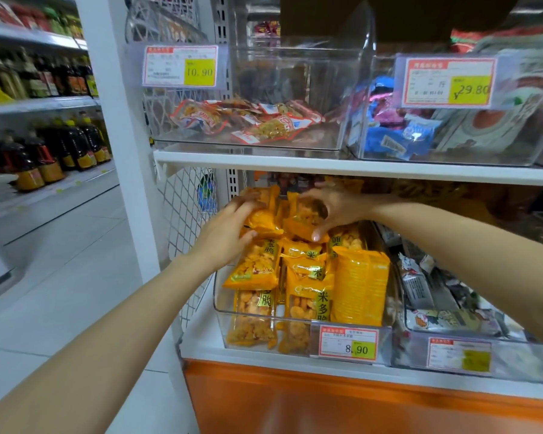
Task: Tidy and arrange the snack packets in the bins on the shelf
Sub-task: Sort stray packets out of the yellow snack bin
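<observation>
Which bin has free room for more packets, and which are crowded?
Free: the 10.90 bin, open above its few red packets. Crowded: the 8.90 bin, where left hand and right hand grip yellow packets; the 29.80 bin too.

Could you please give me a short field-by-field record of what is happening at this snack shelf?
place: shop shelf with clear bins
left hand: grips an orange packet at the back of the lower bin
right hand: grips the neighbouring packet
lower bin contents: orange packets, unevenly stacked
lower tag: 8.90
upper bin: a few red-and-white packets lying flat
upper tag: 10.90
</observation>
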